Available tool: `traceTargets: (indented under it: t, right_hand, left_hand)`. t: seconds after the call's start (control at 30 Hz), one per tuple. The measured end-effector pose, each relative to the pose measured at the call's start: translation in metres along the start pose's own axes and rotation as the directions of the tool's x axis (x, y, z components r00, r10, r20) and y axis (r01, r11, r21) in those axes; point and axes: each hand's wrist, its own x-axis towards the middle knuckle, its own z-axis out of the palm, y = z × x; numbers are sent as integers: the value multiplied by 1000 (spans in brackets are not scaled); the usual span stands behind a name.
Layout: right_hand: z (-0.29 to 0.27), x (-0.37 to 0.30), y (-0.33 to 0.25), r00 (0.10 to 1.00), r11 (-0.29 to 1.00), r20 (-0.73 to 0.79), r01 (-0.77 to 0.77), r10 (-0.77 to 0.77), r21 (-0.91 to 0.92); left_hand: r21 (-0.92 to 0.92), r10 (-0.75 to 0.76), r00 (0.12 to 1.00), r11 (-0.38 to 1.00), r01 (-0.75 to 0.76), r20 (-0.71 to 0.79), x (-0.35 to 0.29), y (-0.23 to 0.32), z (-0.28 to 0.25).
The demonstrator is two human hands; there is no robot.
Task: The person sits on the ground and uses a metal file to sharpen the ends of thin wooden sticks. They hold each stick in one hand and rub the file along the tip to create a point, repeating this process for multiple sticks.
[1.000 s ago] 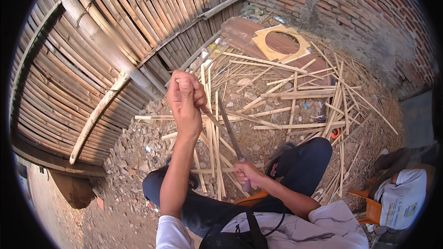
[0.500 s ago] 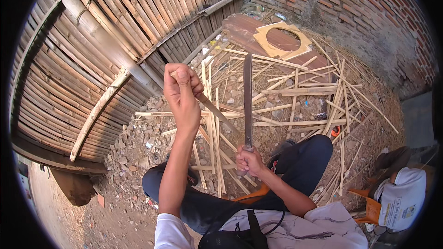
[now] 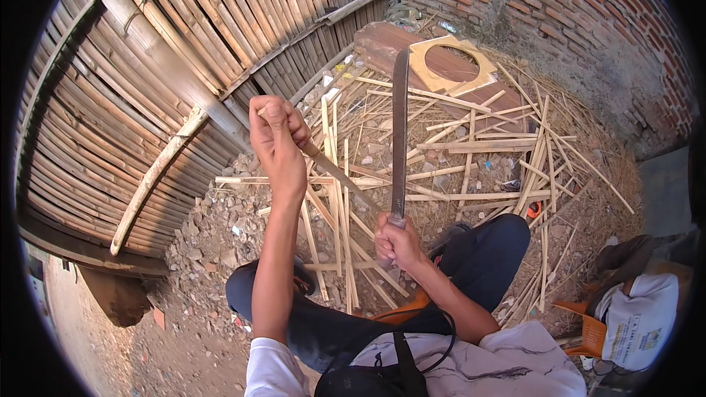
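My left hand [image 3: 279, 129] is raised, its fingers wrapped round the upper end of a bamboo strip [image 3: 340, 175]. The strip slants down to the right from my fist, and its far end comes close to my other hand. My right hand [image 3: 397, 241] grips the handle of a machete [image 3: 400, 136] in front of my knees. The long dark blade stands nearly upright, slightly curved at its tip, to the right of the strip and apart from my left hand.
Cut bamboo strips [image 3: 548, 158] lie crisscrossed over stony ground beyond my feet. A brown board [image 3: 382, 48] with a pale round-holed panel [image 3: 471, 88] lies behind them. A bamboo-slat wall [image 3: 198, 22] rises left, a brick wall [image 3: 588, 22] right. Orange plastic [image 3: 594, 334] and white printed cloth [image 3: 647, 316] are lower right.
My left hand has shifted a little left and up with the bamboo strip. My right hand has raised the machete, so its tip now reaches higher.
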Motion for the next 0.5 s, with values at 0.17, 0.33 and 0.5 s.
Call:
traceTargets:
  t: [0.17, 0.33, 0.5]
  right_hand:
    - [-29, 15, 46, 949, 950, -49, -312, 311, -8]
    - [-36, 0, 57, 899, 910, -174, -414, 403, -31]
    - [4, 1, 7, 986, 988, -97, -142, 135, -61]
  left_hand:
    - [-30, 16, 1000, 999, -16, 15, -5, 2, 6]
    - [2, 8, 1000, 1000, -8, -26, 1, 0, -3]
    - [15, 20, 1000, 1000, -20, 8, -6, 3, 2]
